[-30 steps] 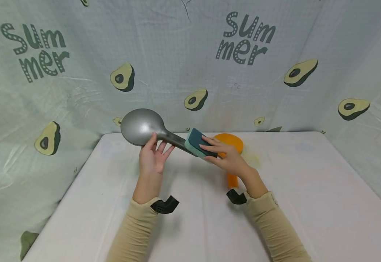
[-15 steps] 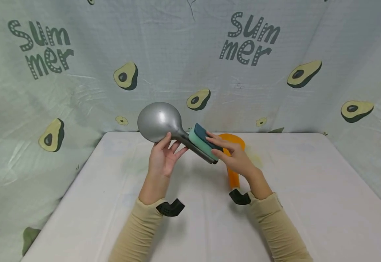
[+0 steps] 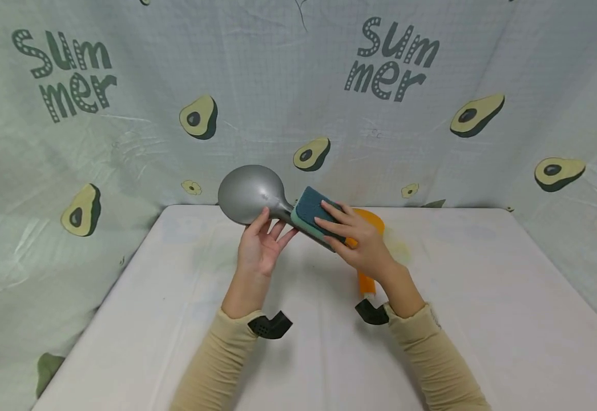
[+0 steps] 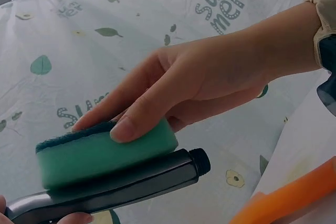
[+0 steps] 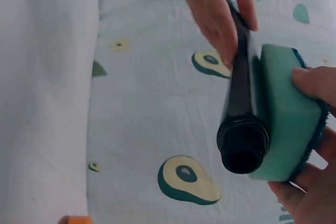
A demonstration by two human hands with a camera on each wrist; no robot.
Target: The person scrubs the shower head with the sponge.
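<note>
My left hand [image 3: 258,245] grips a grey shower head [image 3: 249,194] at its neck, holding it up over the table with its round head to the left. Its dark handle ends in a black threaded tip, plain in the left wrist view. In my right hand [image 3: 362,242] is a two-layer sponge [image 3: 315,208], green foam below and a dark blue scouring layer on top. Thumb and fingers pinch the sponge [image 4: 100,156] from both sides, its foam face along the handle [image 4: 126,184]. The right wrist view shows foam [image 5: 286,111] right beside the handle [image 5: 243,98].
An orange shower head [image 3: 367,284] lies on the white table [image 3: 319,354] behind my right hand, its handle toward me. Behind the table hangs a pale curtain [image 3: 257,68] printed with avocados and lettering. A black wrist mount [image 3: 270,325] sticks out from each sleeve.
The grey shower head has shifted right with my left hand. My right hand has moved the sponge along the handle, and its scouring face now turns more toward the head camera.
</note>
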